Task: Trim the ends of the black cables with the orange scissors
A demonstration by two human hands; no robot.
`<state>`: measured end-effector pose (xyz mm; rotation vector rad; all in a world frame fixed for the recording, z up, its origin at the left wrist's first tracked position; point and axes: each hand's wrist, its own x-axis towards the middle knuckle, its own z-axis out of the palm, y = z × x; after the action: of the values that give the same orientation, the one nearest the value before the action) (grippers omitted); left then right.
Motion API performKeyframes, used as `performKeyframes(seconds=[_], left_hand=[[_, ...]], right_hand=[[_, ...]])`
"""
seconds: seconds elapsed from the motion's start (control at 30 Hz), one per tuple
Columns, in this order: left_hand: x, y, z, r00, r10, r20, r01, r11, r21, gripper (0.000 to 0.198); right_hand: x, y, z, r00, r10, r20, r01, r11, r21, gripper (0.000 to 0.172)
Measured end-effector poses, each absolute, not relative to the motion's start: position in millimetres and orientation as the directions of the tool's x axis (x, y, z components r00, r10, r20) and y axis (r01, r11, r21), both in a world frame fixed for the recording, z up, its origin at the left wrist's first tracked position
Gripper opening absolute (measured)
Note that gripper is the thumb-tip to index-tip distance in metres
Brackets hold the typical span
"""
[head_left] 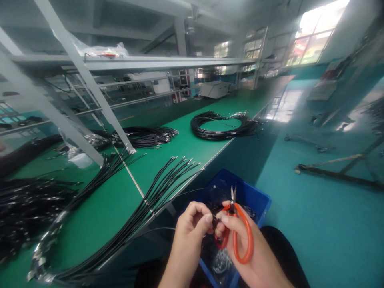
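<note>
My right hand (240,232) is closed around red-handled scissors (247,240), whose short metal blades point up and away, slightly apart. The tips of its thumb and forefinger also meet near my left hand. My left hand (193,224) pinches the end of a thin black cable; its exact tip is hidden by the fingers. Both hands are close together above a blue bin (264,202). A bundle of black cables (132,218) with metal ends curves along the near table edge on the left.
The green table (180,150) runs away from me, carrying a coiled cable bundle (207,134), another bundle (147,136) and a dark cable pile (33,212). A white metal shelf frame (99,96) rises from it. Clear plastic scraps (220,262) lie inside the bin. A wheeled stand (339,174) is at right.
</note>
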<state>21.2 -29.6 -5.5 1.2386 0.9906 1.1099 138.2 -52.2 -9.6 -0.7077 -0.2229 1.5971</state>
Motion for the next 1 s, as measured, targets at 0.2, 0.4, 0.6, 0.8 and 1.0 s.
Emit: performKeyframes(seconds=[0.2,0.4,0.6,0.8,1.0], left_hand=[[14.8,-35.2,-4.6,0.267,0.964,-0.012,0.107,-0.017,0.994,0.004],[16.1,-34.1,-5.9,0.280,0.957,-0.071,0.051,0.059,0.997,0.014],[16.2,-34.0,-9.2,0.302,0.948,-0.103,-0.003,0.109,0.994,0.019],[19.6,-33.8,-11.3,0.305,0.933,-0.191,-0.136,0.241,0.961,0.026],[19.2,-34.1,-9.9,0.246,0.946,-0.211,-0.169,0.256,0.952,0.025]], right_hand=[[136.8,-49.4,-8.7,0.031,0.955,-0.294,-0.809,-0.149,-0.569,0.021],[135.4,-47.0,-5.5,0.175,0.959,-0.225,-0.629,-0.067,-0.775,0.034],[133.3,-45.0,-1.2,0.245,0.955,-0.169,-0.603,0.013,-0.798,0.038],[133.5,-44.9,-0.1,0.155,0.972,-0.178,-0.693,-0.021,-0.721,0.037],[133.3,-53.3,-12.7,0.338,0.935,-0.103,-0.382,0.037,-0.923,0.032]])
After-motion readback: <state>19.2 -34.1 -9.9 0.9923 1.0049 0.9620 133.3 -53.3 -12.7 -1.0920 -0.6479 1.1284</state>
